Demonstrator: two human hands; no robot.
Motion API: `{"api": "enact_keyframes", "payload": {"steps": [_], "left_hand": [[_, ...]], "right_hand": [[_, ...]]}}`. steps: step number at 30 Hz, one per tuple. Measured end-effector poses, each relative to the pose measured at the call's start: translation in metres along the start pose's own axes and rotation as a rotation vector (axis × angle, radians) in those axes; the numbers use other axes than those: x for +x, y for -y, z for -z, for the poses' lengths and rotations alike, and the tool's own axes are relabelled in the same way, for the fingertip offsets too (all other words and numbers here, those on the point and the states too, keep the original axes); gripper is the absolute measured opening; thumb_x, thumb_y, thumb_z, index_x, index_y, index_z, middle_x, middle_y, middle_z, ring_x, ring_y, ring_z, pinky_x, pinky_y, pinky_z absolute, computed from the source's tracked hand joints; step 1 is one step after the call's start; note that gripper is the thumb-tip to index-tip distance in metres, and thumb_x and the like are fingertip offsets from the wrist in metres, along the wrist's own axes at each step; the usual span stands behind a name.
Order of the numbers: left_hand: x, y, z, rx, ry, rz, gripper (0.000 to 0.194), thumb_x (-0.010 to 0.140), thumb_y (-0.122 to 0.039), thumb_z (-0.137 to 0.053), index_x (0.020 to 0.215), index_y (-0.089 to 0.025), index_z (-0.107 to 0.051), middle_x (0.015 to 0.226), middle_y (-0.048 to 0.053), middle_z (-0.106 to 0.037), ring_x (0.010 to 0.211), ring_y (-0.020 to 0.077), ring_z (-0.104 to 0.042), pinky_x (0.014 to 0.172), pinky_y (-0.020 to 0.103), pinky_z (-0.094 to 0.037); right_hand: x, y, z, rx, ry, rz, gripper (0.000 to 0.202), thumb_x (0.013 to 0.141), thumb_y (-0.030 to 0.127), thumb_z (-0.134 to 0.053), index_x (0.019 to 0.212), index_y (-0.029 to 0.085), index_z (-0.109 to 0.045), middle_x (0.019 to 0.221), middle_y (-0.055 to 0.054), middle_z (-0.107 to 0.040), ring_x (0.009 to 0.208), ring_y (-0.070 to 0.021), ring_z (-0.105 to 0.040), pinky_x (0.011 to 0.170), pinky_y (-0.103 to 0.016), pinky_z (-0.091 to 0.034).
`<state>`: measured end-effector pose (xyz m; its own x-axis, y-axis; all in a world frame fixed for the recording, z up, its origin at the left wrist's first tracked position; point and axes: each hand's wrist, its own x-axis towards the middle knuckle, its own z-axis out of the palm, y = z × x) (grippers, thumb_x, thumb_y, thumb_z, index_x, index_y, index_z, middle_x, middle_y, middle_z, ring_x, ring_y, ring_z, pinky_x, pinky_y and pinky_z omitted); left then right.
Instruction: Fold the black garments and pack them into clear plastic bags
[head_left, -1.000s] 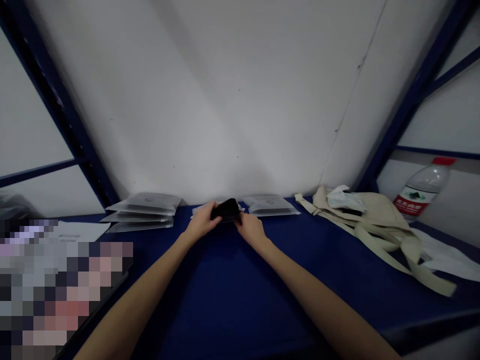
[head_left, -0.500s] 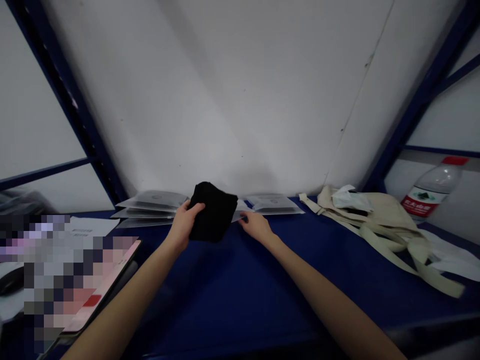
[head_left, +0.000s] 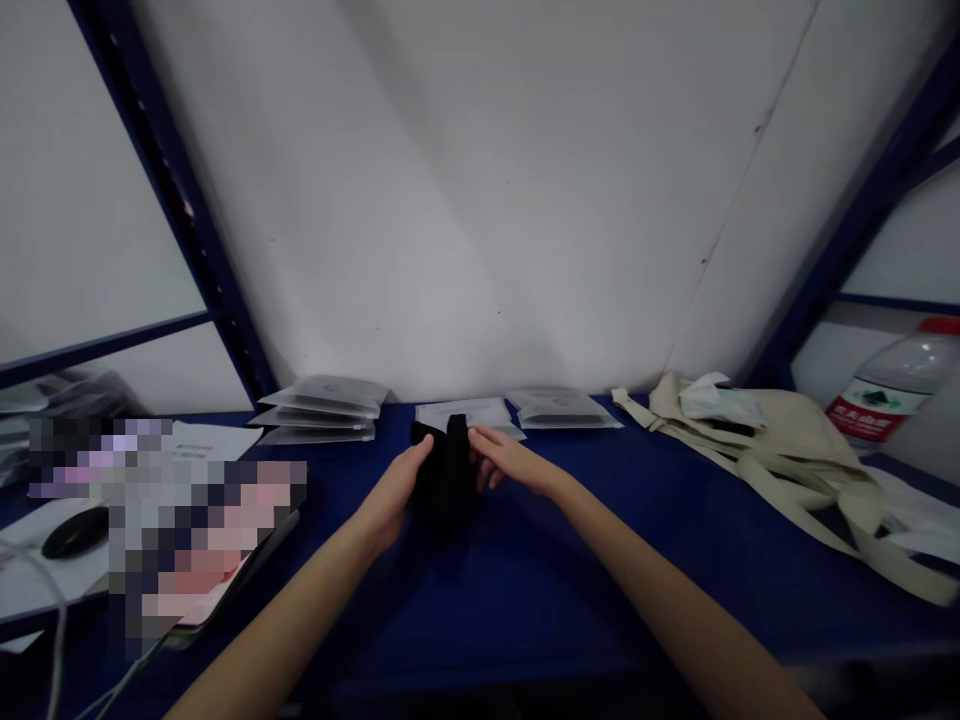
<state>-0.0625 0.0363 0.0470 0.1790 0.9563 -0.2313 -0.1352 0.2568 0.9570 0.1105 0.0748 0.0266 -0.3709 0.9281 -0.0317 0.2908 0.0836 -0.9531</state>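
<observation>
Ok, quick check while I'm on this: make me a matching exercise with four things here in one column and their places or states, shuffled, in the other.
Things:
1. black cloth
2. bottle
3. pouch stack
4. beige bag

Places or states:
A. long straps trailing over the blue tabletop
B. between the left hand and the right hand
C. topped with a red cap
D. near the back wall, left of the cloth

Pairs: 1-B, 2-C, 3-D, 4-A

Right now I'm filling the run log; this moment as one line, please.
left hand: holding black cloth | right hand: at its edge | packet: behind
</observation>
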Motion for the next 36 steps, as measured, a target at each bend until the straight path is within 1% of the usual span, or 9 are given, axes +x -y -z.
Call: {"api": "enact_keyframes", "payload": {"steps": [4, 7, 11, 14, 17, 21, 27, 31, 36], "left_hand": [[0.001, 0.006, -0.006, 0.091, -0.014, -0.05, 0.013, 0.073, -0.027, -0.057, 0.081, -0.017, -0.059, 0.072, 0.001, -0.065, 0.066, 0.0128, -0.06, 0.058, 0.02, -0.042], [0.006, 0.008, -0.002, 0.15, -0.095, -0.128, 0.012, 0.068, -0.019, -0.057, 0.078, -0.016, -0.054, 0.065, -0.003, -0.059, 0.056, 0.0101, -0.055, 0.054, 0.019, -0.04], [0.012, 0.006, 0.018, 0.205, -0.244, -0.149, 0.035, 0.068, -0.012, -0.052, 0.103, -0.017, -0.047, 0.074, -0.002, -0.059, 0.053, 0.0091, -0.053, 0.05, 0.019, -0.04], [0.015, 0.005, 0.044, 0.313, -0.264, -0.141, 0.058, 0.068, -0.009, -0.048, 0.124, -0.018, -0.035, 0.087, 0.002, -0.061, 0.059, 0.0111, -0.058, 0.056, 0.022, -0.045], [0.016, 0.008, 0.072, 0.589, -0.229, -0.117, 0.067, 0.069, -0.012, -0.048, 0.132, -0.016, -0.029, 0.085, 0.003, -0.06, 0.063, 0.0143, -0.059, 0.059, 0.025, -0.046], [0.016, 0.013, 0.095, 1.128, -0.201, -0.131, 0.053, 0.071, -0.027, -0.05, 0.122, -0.014, -0.046, 0.089, 0.007, -0.06, 0.075, 0.0215, -0.061, 0.068, 0.031, -0.046], [0.035, 0.012, 0.088, 1.461, -0.236, -0.368, 0.042, 0.079, -0.032, -0.044, 0.113, -0.011, -0.055, 0.115, 0.015, -0.054, 0.106, 0.0275, -0.052, 0.093, 0.035, -0.037], [0.05, 0.012, 0.083, 1.506, -0.16, -0.361, 0.039, 0.079, -0.031, -0.048, 0.112, -0.012, -0.056, 0.113, 0.014, -0.056, 0.109, 0.0286, -0.049, 0.091, 0.036, -0.038], [0.055, 0.02, 0.09, 1.477, -0.161, -0.35, 0.029, 0.076, -0.029, -0.053, 0.101, -0.014, -0.058, 0.104, 0.013, -0.058, 0.101, 0.0268, -0.052, 0.085, 0.035, -0.041]], "right_hand": [[-0.012, 0.011, -0.002, -0.016, 0.036, -0.023, 0.045, 0.084, 0.053, -0.044, 0.115, 0.02, -0.048, 0.098, -0.007, -0.06, 0.076, -0.0156, -0.058, 0.051, -0.021, -0.046], [-0.015, 0.011, 0.006, -0.057, 0.015, -0.021, 0.049, 0.075, 0.039, -0.06, 0.118, 0.021, -0.044, 0.107, -0.007, -0.057, 0.087, -0.0181, -0.057, 0.06, -0.025, -0.048], [-0.016, 0.008, 0.023, -0.155, -0.034, -0.042, 0.046, 0.066, 0.019, -0.06, 0.11, 0.018, -0.047, 0.101, -0.005, -0.057, 0.09, -0.0179, -0.055, 0.071, -0.028, -0.046], [-0.02, 0.007, 0.036, -0.268, -0.021, -0.112, 0.042, 0.065, 0.018, -0.057, 0.105, 0.017, -0.047, 0.093, -0.005, -0.056, 0.083, -0.0181, -0.054, 0.062, -0.027, -0.045], [-0.023, 0.005, 0.047, -0.363, 0.033, -0.204, 0.044, 0.066, 0.02, -0.058, 0.108, 0.018, -0.045, 0.089, -0.004, -0.056, 0.073, -0.0168, -0.055, 0.053, -0.025, -0.042], [-0.021, -0.003, 0.057, -0.574, 0.031, -0.308, 0.054, 0.068, 0.026, -0.062, 0.119, 0.016, -0.044, 0.085, -0.005, -0.059, 0.064, -0.0162, -0.056, 0.057, -0.028, -0.043], [-0.021, 0.002, 0.049, -0.809, -0.247, 0.024, 0.031, 0.081, 0.036, -0.052, 0.106, 0.017, -0.059, 0.103, -0.011, -0.058, 0.093, -0.022, -0.055, 0.083, -0.035, -0.042], [-0.024, 0.011, 0.027, -0.756, 0.022, 0.24, 0.037, 0.078, 0.041, -0.06, 0.11, 0.024, -0.058, 0.113, -0.006, -0.055, 0.109, -0.0219, -0.046, 0.095, -0.035, -0.036], [-0.023, 0.015, 0.019, -0.848, 0.195, 0.198, 0.025, 0.069, 0.025, -0.065, 0.094, 0.022, -0.063, 0.097, -0.005, -0.06, 0.098, -0.0218, -0.05, 0.087, -0.033, -0.039]]}}
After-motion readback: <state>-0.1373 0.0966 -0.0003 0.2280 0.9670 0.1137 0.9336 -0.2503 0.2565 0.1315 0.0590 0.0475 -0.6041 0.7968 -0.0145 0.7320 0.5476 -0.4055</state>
